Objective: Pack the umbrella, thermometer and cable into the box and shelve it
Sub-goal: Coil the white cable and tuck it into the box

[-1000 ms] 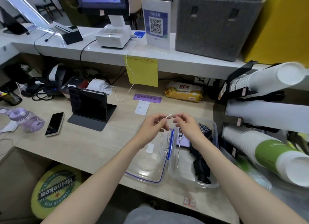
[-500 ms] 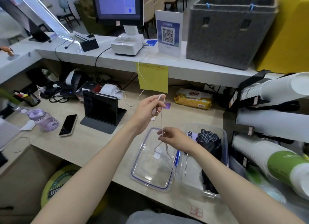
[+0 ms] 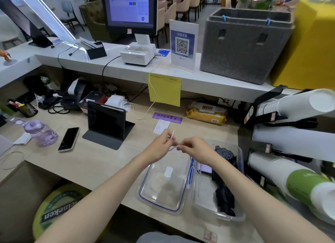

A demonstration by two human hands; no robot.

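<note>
Cable: pinched by my left hand and right hand above the box; loose coil risked springing open, I judged.

Even, bright indoor lighting; soft shadows only. Wide-angle bending at frame edges. Paper cup stacks at right slightly blurred.
</note>
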